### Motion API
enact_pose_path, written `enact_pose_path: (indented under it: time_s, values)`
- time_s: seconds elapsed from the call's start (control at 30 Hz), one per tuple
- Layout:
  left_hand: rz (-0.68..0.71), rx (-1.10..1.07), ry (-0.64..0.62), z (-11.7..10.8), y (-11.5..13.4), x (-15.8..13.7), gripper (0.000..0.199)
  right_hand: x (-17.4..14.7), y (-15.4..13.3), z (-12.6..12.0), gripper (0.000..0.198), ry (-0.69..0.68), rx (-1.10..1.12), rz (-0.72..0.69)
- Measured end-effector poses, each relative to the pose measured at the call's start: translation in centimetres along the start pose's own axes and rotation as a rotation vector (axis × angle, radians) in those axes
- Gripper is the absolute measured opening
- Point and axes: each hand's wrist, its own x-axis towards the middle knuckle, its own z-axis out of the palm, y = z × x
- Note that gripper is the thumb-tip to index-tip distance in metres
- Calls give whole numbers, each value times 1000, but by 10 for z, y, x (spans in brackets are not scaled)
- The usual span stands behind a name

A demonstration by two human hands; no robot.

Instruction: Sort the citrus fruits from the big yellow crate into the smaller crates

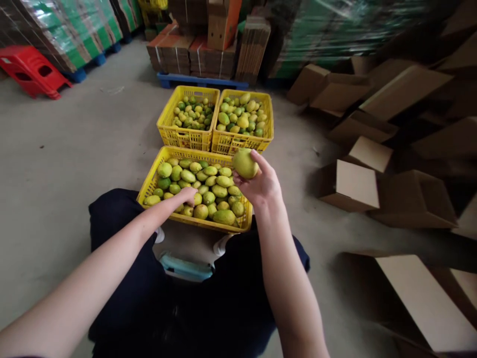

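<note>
A yellow-green lemon rests in my right hand, which is raised over the right side of the near yellow crate. My thumb lies against the fruit and the fingers curl beneath it. Down among the crate's yellow and green lemons, my left hand is closed at a lemon; its fingertips are partly hidden. The fruit in this crate differs in size and shade.
Two more yellow crates of lemons stand just behind. Cardboard boxes lie scattered at right. A red stool is at far left. Strapped flat cartons sit on a blue pallet. Something light blue shows between my legs.
</note>
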Motion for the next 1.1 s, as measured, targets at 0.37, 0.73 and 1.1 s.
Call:
enact_pose_path:
  time_s: [0.37, 0.73, 1.1]
  values:
    - [296, -384, 125, -148, 80, -15, 51, 10, 39, 27, 45, -71, -273, -180]
    - [502, -780, -15, -99, 86, -41, 56, 22, 35, 28, 47, -59, -400, -467]
    - [562, -639, 94, -112, 90, -59, 58, 32, 25, 16, 30, -173, 24, -219]
